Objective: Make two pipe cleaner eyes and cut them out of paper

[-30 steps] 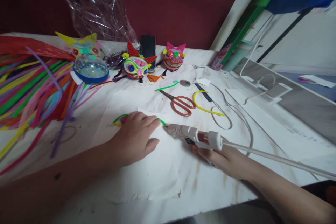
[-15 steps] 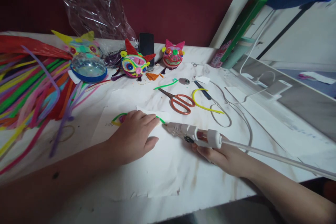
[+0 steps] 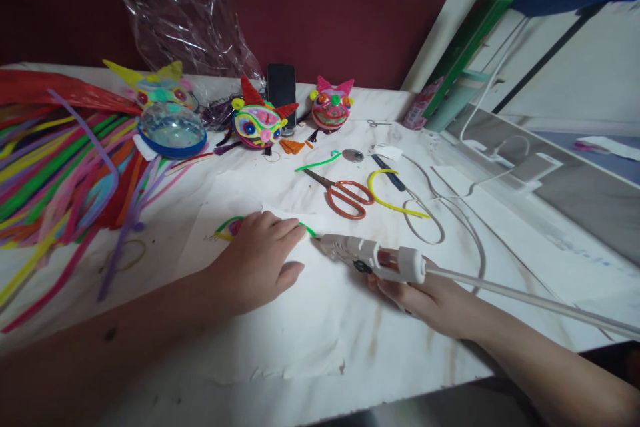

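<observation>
One white glue gun (image 3: 369, 255)

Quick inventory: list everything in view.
glue gun: 1, white, right hand
rod: 1, white, gun's rear
piece: 1, green-edged, partly under left hand
paper: count unclear, white, under piece
scissors: 1, orange-handled, mid-table
small scissors: 1, grey, back
loose strips: 2, green, yellow, by scissors
disc: 1, grey, behind scissors
tool: 1, dark-handled, by yellow strip
heads: 3, multicoloured, back
dome: 1, clear, blue-rimmed, left
phone: 1, black, back
strip bundle: 1, multicoloured, left
scraps: several, orange, by heads
wrap: 1, clear, back left
roll: 1, green, back right
cables: several, pale, right
table: 1, white, below
backdrop: 1, maroon, rear
others: unclear, right edge
left hand: 1, bare, on piece
right hand: 1, bare, gripping gun
</observation>
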